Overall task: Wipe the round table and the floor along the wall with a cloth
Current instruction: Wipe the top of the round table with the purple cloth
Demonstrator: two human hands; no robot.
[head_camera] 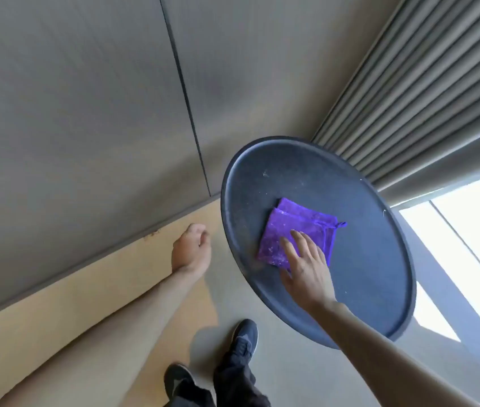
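A dark round table (365,259) with a raised rim fills the centre right of the head view. A folded purple cloth (288,227) lies flat on its left half. My right hand (306,268) rests palm down on the near corner of the cloth, fingers spread and pressing it against the tabletop. My left hand (190,249) hangs in the air left of the table, over the floor, fingers loosely curled with nothing in it. Pale specks and dust show on the table's far part.
A grey panelled wall (86,127) runs along the left, meeting the floor (100,283) at a baseboard with a small brown stain. A pleated grey curtain (424,83) hangs behind the table. My two dark shoes (233,356) stand below, near the table edge.
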